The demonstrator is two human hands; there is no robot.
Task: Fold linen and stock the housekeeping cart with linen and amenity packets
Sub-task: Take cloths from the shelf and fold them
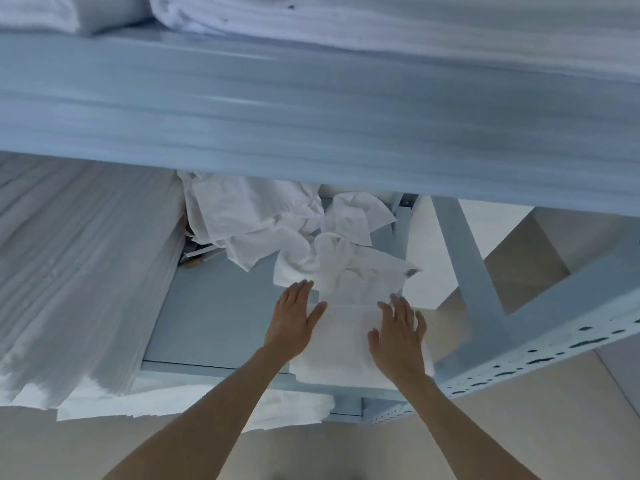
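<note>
Two bare hands reach onto a pale blue metal shelf [214, 317], both with fingers straight and spread, neither curled round anything. The left hand [294, 317] lies flat at the left edge of a white folded cloth [346, 334], its fingertips touching the crumpled linen beyond; the right hand [398, 337] rests palm-down on the cloth's right side. That cloth sits at the shelf's front edge, toward the right corner, its near end just overhanging the lip. Behind it, toward the back of the shelf, a loose heap of crumpled white linen [256, 216] spills forward and meets the cloth's far end, where a small tag [412, 273] shows. Along the left side of the shelf stands a tall stack of folded white sheets [79, 271], blurred, reaching out past the front edge. Overhead, another shelf [311, 109] crosses the view, carrying more white bedding [381, 19]. Perforated uprights [540, 358] frame the right side.
</note>
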